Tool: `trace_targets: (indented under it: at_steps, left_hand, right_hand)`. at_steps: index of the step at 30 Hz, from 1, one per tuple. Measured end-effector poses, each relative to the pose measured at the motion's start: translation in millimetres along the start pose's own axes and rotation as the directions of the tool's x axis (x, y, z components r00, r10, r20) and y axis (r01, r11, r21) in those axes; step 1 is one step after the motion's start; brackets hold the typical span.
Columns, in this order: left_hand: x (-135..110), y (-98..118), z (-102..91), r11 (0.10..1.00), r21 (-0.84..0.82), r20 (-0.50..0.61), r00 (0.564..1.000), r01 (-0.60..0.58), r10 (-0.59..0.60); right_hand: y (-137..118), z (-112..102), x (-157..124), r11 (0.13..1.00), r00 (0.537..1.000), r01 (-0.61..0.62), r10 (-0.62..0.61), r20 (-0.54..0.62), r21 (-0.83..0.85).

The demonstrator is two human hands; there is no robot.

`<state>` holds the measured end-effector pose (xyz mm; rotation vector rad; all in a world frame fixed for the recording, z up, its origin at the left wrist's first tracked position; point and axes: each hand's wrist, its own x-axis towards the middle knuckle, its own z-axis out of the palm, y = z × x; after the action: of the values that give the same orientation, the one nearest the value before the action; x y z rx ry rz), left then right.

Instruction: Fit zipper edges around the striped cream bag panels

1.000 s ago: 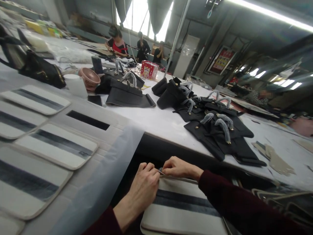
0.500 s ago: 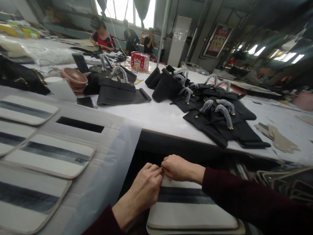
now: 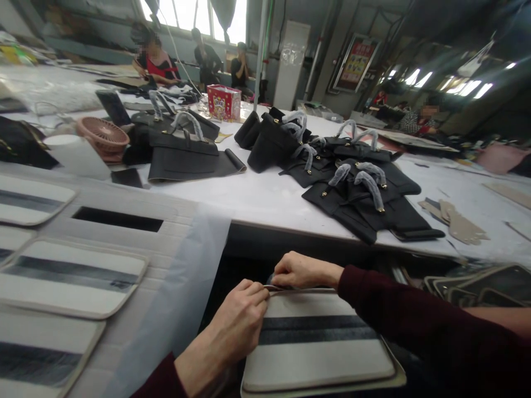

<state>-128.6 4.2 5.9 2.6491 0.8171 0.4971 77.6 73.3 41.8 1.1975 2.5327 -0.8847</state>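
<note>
Two bare hands on my remote feed, near each other without touching. Pale panel [image 3: 315,365] with dark stripe lies at 5 o'clock in view: about 4 o'clock from the left hand [image 3: 238,318], 5 o'clock from the right hand [image 3: 296,270]. Left is clamped on its upper corner; right is curled at the top edge, grip hidden, so I cannot tell. Red box [image 3: 224,103], 11 o'clock: printed, illegible to me. Framed poster [image 3: 355,62], 1 o'clock: lettering likewise unreadable.
</note>
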Motion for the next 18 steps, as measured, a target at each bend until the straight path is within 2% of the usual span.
trace_targets:
  at_steps: [4,10,13,18]
  left_hand:
    - [0.1,0.9,1.3,0.999,0.038,0.028,1.0,-0.013,0.012]
    - [-0.1,-0.1,1.5,0.999,0.034,0.066,0.998,0.01,-0.013]
    - [1.0,-0.2,-0.2,0.999,0.023,0.091,0.995,0.025,-0.027]
    - [4.3,0.8,-1.7,0.998,0.032,0.105,0.993,0.051,-0.054]
  right_hand:
    - [-1.3,8.4,-12.5,0.997,0.995,-0.073,0.074,-0.06,0.014]
    - [-15.4,15.3,-7.3,0.99,0.992,-0.108,0.102,-0.072,-0.085]
    - [-11.9,12.4,0.2,0.986,0.995,-0.093,0.088,-0.043,-0.137]
    - [3.2,5.8,14.5,0.987,1.0,0.012,-0.012,-0.002,-0.159]
